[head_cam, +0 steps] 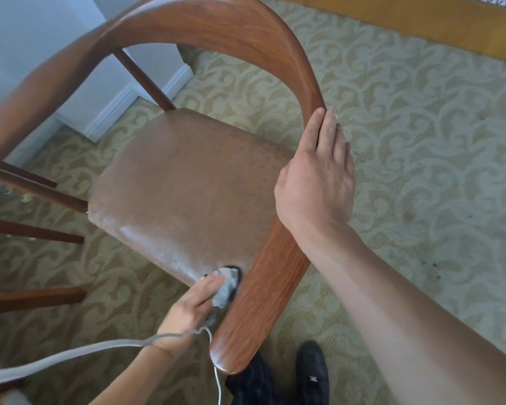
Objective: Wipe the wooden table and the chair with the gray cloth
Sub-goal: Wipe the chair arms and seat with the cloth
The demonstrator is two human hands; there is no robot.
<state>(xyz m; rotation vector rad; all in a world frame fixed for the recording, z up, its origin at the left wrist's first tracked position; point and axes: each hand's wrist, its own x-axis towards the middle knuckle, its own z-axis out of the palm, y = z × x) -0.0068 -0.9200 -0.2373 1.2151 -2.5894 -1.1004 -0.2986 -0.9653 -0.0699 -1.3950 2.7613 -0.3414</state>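
A wooden chair with a curved brown backrest rail [187, 27] and a tan padded seat [184, 182] fills the view from above. My left hand [192, 306] presses the bunched gray cloth [225, 289] against the near corner of the seat, where it meets the rail. My right hand [316, 182] lies flat along the right part of the curved rail, fingers together, gripping it. The seat looks dusty, with a pale streak near the cloth. The wooden table is not clearly in view.
A patterned beige carpet [406, 141] covers the floor. White wall and baseboard [120, 106] stand at the back left. A wooden edge [421, 24] runs along the top right. A white cable [100, 346] crosses my left wrist. My dark shoes [310, 372] are at the bottom.
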